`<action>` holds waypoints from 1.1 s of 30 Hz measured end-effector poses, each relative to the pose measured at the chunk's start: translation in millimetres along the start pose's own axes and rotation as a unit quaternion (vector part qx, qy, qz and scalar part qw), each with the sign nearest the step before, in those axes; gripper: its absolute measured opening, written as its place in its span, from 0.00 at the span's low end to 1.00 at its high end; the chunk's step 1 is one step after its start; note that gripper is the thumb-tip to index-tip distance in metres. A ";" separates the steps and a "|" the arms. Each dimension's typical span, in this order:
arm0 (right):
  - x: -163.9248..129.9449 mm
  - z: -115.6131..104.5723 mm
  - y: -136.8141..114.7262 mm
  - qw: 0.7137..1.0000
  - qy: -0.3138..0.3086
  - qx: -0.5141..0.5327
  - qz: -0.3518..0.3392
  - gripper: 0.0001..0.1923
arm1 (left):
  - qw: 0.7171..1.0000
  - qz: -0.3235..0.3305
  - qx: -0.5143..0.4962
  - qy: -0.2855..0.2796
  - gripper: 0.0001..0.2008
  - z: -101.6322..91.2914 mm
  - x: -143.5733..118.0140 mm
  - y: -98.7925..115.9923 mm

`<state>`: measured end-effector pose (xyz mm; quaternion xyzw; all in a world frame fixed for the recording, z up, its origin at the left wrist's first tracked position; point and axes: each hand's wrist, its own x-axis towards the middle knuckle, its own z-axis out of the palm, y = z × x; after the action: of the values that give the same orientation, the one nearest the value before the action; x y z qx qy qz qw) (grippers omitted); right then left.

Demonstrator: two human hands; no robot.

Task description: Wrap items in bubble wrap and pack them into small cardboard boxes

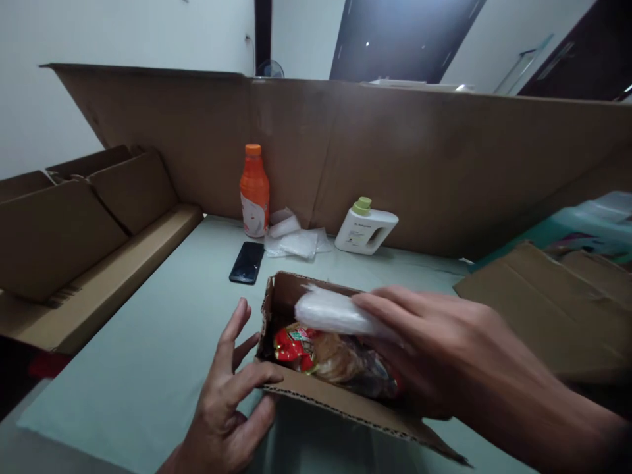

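Cardboard screen (419, 148) is standing across the bkgd, well beyond both hands. Closer in, my L hand (217, 398) is resting at the left end of an open box (291, 288), fingers wide, one lying over the near flap (375, 413), thumb just below its edge; prob. I'm steadying the box b/c its walls are looking thin. How hard I'm pressing, can't tell. My R hand (429, 332) is gripping a white plastic bundle (326, 311) and holding it over the box's open top; I'm guessing that grip is stopping the loose plastic from flopping apart. Btw. my hands, under the bundle, a red packet (296, 345) and a clear bag (340, 359) w/ brownish contents are lying inside the box.

Beyond the L hand a phone (247, 263) is lying flat, an orange bottle (254, 187) is standing behind it, and crumpled plastic (300, 243) is lying beside. Past the R hand a white jug (356, 232) is sitting near the screen. All are sitting on a pale green table (158, 342), prob. set back for elbow rm. Left of the L hand, cardboard boxes (54, 227) are lining the edge. Above the screen, pale wall (123, 39) and a dark panel (395, 46) are showing.
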<state>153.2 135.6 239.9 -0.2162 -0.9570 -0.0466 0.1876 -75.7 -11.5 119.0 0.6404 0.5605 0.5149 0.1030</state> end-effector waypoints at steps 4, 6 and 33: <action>58.3 40.6 -26.2 0.985 -0.119 -0.068 -0.103 0.04 | 0.999 -0.007 -0.034 -0.009 0.18 2.8 -9.3 -5.3; 73.7 68.7 -34.6 0.971 -0.164 -0.073 -0.158 0.04 | 0.998 -0.006 -0.053 -0.017 0.18 3.6 -9.5 -7.7; -147.7 127.3 -38.3 0.834 0.175 0.254 0.457 0.23 | 0.961 -0.188 -0.190 -0.070 0.39 85.5 -24.5 -47.4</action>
<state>217.0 64.2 65.7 -0.5620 -0.6788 0.2517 0.4001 -34.6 23.0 33.6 0.5265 0.5541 0.5369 0.3570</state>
